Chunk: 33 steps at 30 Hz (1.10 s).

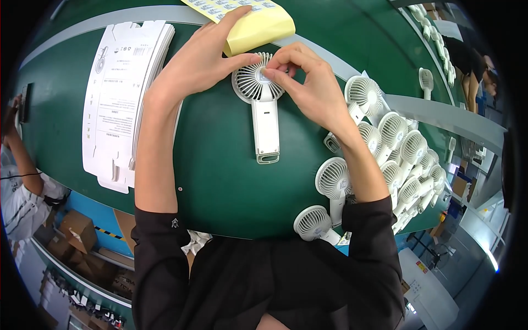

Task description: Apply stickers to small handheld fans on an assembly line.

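**Both hands on a small fan's round head**

White handheld fan (263, 104) lies flat on the green table (220, 181), head up toward the far edge, handle pointing back at the person. Right hand (308, 88): thumb and forefinger pinched together at the hub in the middle of the grille, pressing there; something small may sit under the fingertips, too tiny to tell. Left hand (201, 58): fingers loosely spread, not clamped, thumb tip touching the left rim of the fan head, forefinger resting on the yellow sticker sheets (250, 22) just beyond the fan. Fan sits between the two hands, handle free. Stack of flat white cartons (124, 93) well left of the left forearm. Pile of same white fans (396, 159) right of the right forearm.
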Tool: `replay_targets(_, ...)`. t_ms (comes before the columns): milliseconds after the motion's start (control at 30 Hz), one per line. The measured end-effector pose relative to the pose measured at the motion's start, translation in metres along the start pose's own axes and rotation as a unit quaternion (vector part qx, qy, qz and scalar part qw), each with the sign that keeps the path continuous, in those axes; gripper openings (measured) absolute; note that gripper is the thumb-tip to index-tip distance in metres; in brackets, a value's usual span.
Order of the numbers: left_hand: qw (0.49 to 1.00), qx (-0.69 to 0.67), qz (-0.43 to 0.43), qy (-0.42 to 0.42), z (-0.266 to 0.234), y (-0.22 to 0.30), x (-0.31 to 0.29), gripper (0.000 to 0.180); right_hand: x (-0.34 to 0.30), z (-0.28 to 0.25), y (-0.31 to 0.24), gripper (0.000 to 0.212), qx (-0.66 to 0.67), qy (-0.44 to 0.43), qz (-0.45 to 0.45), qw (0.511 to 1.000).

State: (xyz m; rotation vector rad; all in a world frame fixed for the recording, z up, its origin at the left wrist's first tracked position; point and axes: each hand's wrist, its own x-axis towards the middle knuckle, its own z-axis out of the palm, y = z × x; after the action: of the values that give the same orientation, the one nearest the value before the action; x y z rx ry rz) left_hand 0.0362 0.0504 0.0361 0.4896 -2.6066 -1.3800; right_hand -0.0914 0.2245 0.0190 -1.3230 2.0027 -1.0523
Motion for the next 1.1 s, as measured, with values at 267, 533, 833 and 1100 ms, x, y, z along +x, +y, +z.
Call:
replay_targets(267, 1.000, -0.014, 0.020, 0.012, 0.015, -0.033, -0.003, 0.075, -0.002, 0.010, 0.009, 0.017, -0.127, 0.078, -0.132, 0.980)
replay_targets(533, 0.998, 0.024, 0.035, 0.041, 0.011, -0.030, -0.002, 0.072, -0.003, 0.011, -0.006, 0.053, -0.247, 0.104, -0.031, 0.963)
replay_targets(833, 0.902, -0.159, 0.134, 0.378, -0.026, 0.013, -0.007, 0.040, 0.058, -0.035, 0.008, 0.082, -0.255, 0.105, 0.059, 0.959)
replay_targets(1100, 0.861, -0.132, 0.099, 0.481, -0.047, 0.018, -0.019, 0.036, 0.192, -0.060, 0.059, 0.044, -0.403, 0.293, -0.035, 0.866)
